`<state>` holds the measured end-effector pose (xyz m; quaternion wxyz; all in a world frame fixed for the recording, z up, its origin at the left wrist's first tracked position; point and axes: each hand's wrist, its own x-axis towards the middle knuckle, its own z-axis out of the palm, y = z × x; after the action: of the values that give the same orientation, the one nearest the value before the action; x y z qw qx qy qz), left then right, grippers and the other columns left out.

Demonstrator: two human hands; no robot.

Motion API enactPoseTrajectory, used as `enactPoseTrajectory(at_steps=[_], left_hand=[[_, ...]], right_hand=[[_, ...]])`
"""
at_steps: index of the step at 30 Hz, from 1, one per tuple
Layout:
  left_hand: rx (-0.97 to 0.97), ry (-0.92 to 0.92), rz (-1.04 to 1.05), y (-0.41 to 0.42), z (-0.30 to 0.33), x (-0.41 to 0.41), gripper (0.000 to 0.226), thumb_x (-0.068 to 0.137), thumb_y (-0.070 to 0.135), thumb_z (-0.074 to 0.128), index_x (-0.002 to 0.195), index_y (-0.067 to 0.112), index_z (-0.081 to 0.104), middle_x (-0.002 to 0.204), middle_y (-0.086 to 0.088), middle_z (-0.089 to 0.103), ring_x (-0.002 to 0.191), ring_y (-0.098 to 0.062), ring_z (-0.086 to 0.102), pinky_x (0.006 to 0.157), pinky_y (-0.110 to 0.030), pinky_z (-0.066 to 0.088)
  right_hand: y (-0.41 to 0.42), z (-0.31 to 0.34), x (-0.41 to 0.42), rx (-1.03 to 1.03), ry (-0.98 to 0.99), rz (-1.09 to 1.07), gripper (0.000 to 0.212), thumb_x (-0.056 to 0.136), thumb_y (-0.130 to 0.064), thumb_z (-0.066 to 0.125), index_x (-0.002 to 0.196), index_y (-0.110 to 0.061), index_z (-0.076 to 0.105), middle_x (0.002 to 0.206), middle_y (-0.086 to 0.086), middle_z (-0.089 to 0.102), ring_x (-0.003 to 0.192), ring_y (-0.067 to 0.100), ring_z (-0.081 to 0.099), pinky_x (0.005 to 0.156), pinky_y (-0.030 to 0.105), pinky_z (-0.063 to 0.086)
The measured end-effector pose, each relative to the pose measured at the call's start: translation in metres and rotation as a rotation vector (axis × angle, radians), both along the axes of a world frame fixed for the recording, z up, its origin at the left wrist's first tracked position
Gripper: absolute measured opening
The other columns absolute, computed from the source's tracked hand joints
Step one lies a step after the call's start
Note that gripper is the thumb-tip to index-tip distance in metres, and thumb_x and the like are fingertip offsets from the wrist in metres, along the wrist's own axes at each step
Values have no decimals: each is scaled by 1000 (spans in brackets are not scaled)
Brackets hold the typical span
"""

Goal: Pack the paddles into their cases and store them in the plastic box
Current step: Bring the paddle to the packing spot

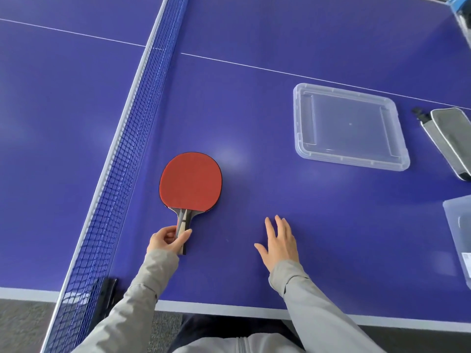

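Note:
A red-faced paddle (190, 180) lies flat on the blue table beside the net. My left hand (166, 240) is closed around its dark handle. My right hand (279, 242) hovers flat over the table with fingers spread, holding nothing, to the right of the paddle. A grey paddle case (449, 140) with a black zipper pull lies at the right edge. The clear plastic box (458, 233) is partly in view at the right edge, below the case. Its clear lid (349, 125) lies flat on the table, far right of the paddle.
The blue net (122, 154) runs diagonally along the left, with its black clamp (108, 296) at the near table edge. A white line crosses the far table. A blue and clear object (461, 16) sits in the top right corner.

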<state>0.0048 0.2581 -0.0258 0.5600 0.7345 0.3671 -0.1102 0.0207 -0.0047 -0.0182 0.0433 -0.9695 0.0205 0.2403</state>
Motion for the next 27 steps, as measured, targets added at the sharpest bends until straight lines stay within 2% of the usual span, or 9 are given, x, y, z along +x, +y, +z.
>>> enactPoseTrajectory(at_steps=[3,9,14,18,21,23,25,27], left_hand=[[23,35,-18,-1,3,0,30,75,29,78,97,14,64,84,-1,62,79,-22,61,72,-29,48],[157,28,-99,-5,7,-2,35,77,35,75,100,9,65,100,-6,57,83,-18,58,72,-26,44],[201,39,-152,-3,11,-14,43,78,42,71,108,12,62,103,0,48,88,-19,56,71,-28,44],[290,46,-236,3,17,-28,63,77,42,73,126,10,52,117,0,46,108,-19,50,84,-29,42],[525,0,-344,4,30,-35,74,74,48,73,132,10,48,134,-6,46,123,-27,42,96,-40,39],[672,-73,-432,0,44,-36,82,74,66,60,132,8,49,138,-10,46,125,-32,43,96,-47,38],[760,-169,-572,-9,59,-33,101,73,84,24,131,6,54,138,-13,50,126,-36,48,93,-51,43],[850,-276,-758,-24,73,-28,101,81,79,7,125,5,60,132,-13,57,120,-37,55,88,-50,48]], right_hand=[[-1,0,0,-12,-1,10,72,94,-48,45,151,-20,11,159,6,5,147,26,4,114,38,24],[-1,-2,-4,-55,9,51,72,97,-50,37,152,-18,2,160,8,-1,148,27,-1,116,38,21],[-1,-1,-6,-83,15,74,72,98,-50,33,151,-17,-3,160,10,-6,148,28,-4,118,38,19],[-2,4,-5,-65,42,70,72,98,-50,34,151,-18,-1,160,9,-6,148,27,-4,118,40,17],[-3,10,-6,-44,41,50,70,98,-50,33,152,-18,1,160,7,-3,148,25,-3,119,39,15],[-6,15,-9,-32,36,34,69,98,-49,32,152,-18,2,160,7,-1,148,25,-1,119,39,15],[-11,21,-15,-21,33,11,68,98,-49,32,152,-19,2,160,6,0,148,24,-1,119,39,15],[-20,28,-21,-7,34,-24,68,98,-48,33,152,-20,2,160,6,-1,148,24,-2,119,39,14]])
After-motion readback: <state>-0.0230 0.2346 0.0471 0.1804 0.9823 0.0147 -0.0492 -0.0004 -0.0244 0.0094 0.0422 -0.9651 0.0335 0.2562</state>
